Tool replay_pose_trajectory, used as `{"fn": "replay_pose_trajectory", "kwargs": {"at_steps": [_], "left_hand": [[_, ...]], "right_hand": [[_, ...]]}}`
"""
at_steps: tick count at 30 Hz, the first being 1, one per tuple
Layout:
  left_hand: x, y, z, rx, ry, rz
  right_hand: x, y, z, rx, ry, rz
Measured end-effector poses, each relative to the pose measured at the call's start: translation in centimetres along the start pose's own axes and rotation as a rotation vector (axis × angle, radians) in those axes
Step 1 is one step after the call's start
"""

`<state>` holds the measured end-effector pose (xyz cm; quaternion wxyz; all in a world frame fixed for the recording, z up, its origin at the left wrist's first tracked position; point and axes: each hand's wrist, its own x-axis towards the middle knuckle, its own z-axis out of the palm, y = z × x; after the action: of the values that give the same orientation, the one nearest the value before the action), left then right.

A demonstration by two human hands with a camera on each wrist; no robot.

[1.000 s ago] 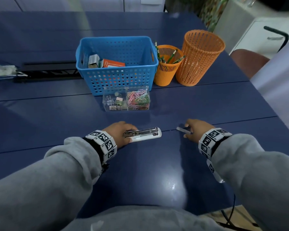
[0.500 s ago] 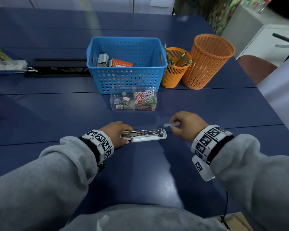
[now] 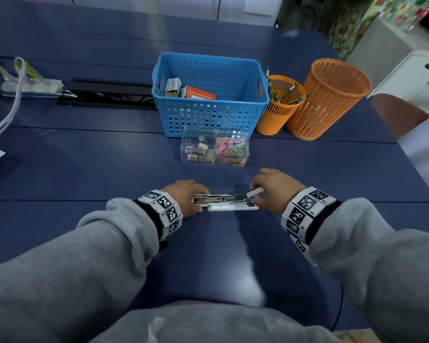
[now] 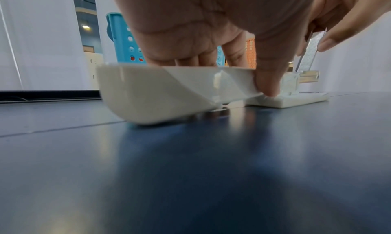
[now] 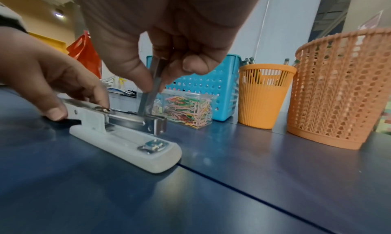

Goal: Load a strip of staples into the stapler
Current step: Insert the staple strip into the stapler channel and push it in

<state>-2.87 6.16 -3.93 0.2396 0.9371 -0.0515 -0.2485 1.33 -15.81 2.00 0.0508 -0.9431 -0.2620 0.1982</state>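
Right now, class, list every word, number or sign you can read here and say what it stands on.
orange box in the blue basket: white print, too blurred to read.
wrist bands: black-and-white square code markers; small characters beside them too small to read.
stapler: no readable text.

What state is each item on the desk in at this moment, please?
stapler: lid swung fully back, metal channel exposed, base flat on table.
staple strip: tilted steeply, lower end at the channel, not yet seated.
left hand: pressing the stapler's rear down.
right hand: pinching the strip.
clear box: holds clips.
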Motion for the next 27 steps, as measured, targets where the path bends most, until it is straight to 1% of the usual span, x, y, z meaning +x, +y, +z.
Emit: {"fn": "replay_pose_trajectory", "kwargs": {"at_steps": [5, 13, 16, 21, 27], "left_hand": [[0.1, 0.0, -0.1, 0.011, -0.005, -0.008], [0.0, 0.0, -0.1, 0.027, -0.008, -0.012], [-0.1, 0.0, -0.1, 0.025, -0.006, -0.016], [-0.2, 0.1, 0.0, 0.019, 0.009, -0.017], [-0.2, 0.1, 0.0, 0.019, 0.005, -0.017]], "right_hand": [[0.2, -0.6, -0.4, -0.111, -0.063, -0.008], [1.2, -1.9, -1.4, -0.295, -0.19, -0.074], [1.6, -1.6, -1.7, -0.267, -0.222, -0.072], [1.7, -0.6, -1.5, -0.173, -0.22, -0.042], [2.2, -1.1, -1.2, -0.21, -0.232, -0.015]]}}
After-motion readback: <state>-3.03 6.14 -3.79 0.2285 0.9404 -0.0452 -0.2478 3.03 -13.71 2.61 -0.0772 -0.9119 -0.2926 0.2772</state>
